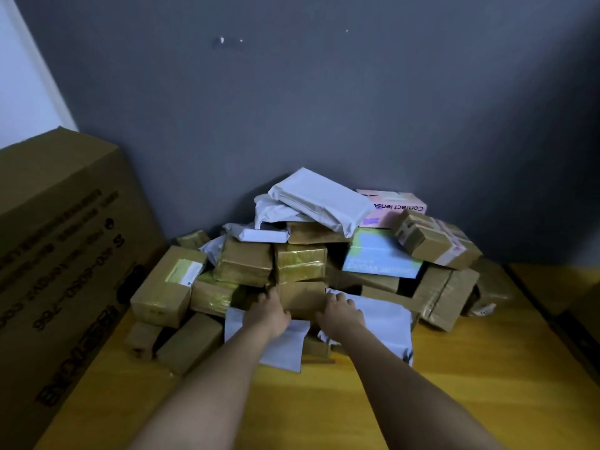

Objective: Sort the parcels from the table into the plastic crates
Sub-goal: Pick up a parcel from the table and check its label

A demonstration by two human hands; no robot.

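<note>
Step in hand: pick-up of one parcel; judged early in the sort, as the heap was still large and no crate was in view.
Left hand (pixel 268 310): fingers curled against the left side of the brown box (pixel 302 298) at the front of the heap, gripping it.
Right hand (pixel 341 311): fingers curled on the right side of the same box, so the box was clamped between both hands.
Brown box: on the counter (pixel 357 410) at the near foot of the heap, wedged under a tape-wrapped box (pixel 300 262).
White mailers: one (pixel 279 347) lay flat beneath the left wrist, another (pixel 386 319) beneath the right hand; both touched the box.
Next move, judged: draw the box toward the person and lift it clear, slowly, since parcels rested on it.
Obstruction: stacked boxes above could slide if the support was pulled; the mailers might drag along.
Left flank: small brown boxes (pixel 190 342) beside the heap, then a large printed carton (pixel 65 254).
Middle: a blue box (pixel 381 254) and taped boxes (pixel 435 241).
Far: grey mailers (pixel 319 199) and a pink box (pixel 394 206) on top, against the grey wall (pixel 324 92).
Crates: not visible.
</note>
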